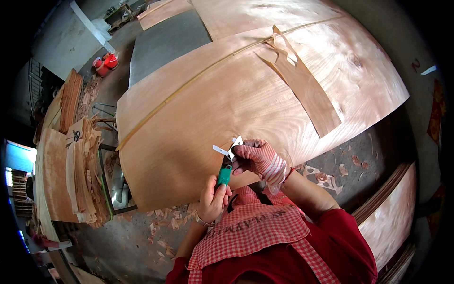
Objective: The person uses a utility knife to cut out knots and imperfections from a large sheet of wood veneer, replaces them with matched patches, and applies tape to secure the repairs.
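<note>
Knife (225, 171), green handle, over the near edge of the big veneer sheet (203, 109). My bare left hand (213, 199) is wrapped tight around the handle. My gloved right hand (257, 158) pinches the blade (235, 144) at its tip.

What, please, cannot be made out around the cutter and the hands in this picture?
- Head view: the green cutter handle's lower end, wrapped by the left hand.
- The blade's edge by the gloved right hand: too small.
- The veneer sheet near edge: behind both hands.

Green-handled knife (225, 173), upright over veneer (198, 109)
</note>
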`<move>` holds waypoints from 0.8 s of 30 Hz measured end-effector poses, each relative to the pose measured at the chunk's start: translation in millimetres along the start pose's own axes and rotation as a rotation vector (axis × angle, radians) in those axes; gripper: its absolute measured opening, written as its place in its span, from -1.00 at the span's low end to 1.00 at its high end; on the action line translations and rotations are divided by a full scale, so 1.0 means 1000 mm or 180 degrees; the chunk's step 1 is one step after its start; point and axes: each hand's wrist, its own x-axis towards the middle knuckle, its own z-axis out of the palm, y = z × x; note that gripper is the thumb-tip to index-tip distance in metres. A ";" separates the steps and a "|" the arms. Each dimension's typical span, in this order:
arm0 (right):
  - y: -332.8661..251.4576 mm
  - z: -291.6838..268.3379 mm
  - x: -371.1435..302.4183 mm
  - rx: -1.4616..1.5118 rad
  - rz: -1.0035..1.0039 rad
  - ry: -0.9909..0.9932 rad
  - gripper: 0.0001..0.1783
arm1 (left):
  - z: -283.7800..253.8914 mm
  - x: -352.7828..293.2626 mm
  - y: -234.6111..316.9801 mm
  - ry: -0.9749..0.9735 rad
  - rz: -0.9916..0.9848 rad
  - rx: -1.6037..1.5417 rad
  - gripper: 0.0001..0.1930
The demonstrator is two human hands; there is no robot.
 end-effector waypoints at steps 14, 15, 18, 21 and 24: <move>0.001 -0.014 0.002 -0.0135 0.0106 -0.0068 -0.74 | 0.000 0.001 0.004 -0.0020 -0.0148 0.0558 -0.80; 0.001 -0.016 0.002 -0.0146 0.0116 -0.0045 -0.74 | -0.001 0.001 0.002 -0.0073 -0.0174 0.0568 -0.79; 0.001 -0.018 0.002 -0.0139 0.0143 0.0009 -0.74 | -0.001 0.002 0.001 -0.0181 -0.0207 0.0582 -0.79; 0.000 -0.017 0.001 -0.0128 0.0100 0.0048 -0.74 | 0.001 0.003 0.004 -0.0132 -0.0264 0.0542 -0.81; 0.002 -0.017 0.001 -0.0220 -0.0028 0.0091 -0.75 | 0.001 0.003 0.004 -0.0123 -0.0286 0.0517 -0.82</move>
